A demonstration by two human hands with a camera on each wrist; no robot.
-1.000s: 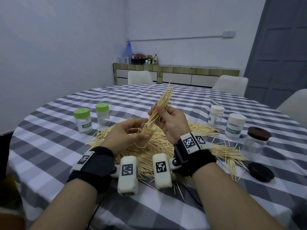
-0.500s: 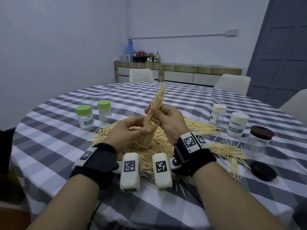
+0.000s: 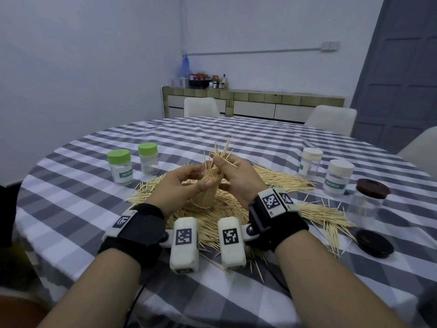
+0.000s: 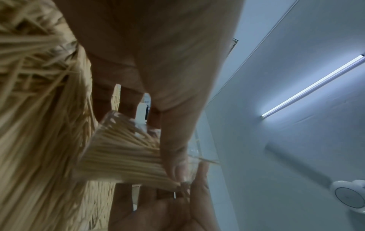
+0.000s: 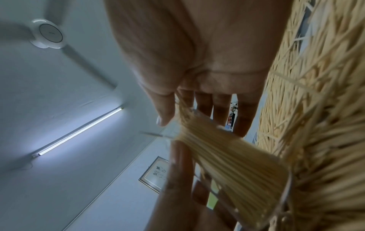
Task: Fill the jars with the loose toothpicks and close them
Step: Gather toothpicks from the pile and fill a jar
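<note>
A clear jar packed with toothpicks is held tilted above the loose toothpick pile at the table's middle. My left hand wraps around its body, thumb across the front. My right hand pinches a bundle of toothpicks whose lower ends sit in the jar mouth; the tips stick up past the fingers. In the left wrist view the filled jar lies under my thumb. The right wrist view shows the bundle running from my fingers into the jar.
Two green-lidded jars stand at the left. Two cream-lidded jars and a brown-lidded jar stand at the right, with a loose dark lid near the front right. Chairs and a sideboard lie beyond the round checked table.
The bundle in my right hand has sunk deeper into the jar; much less of it sticks up than a second ago. Both hands moved slightly away from me, over the pile.
</note>
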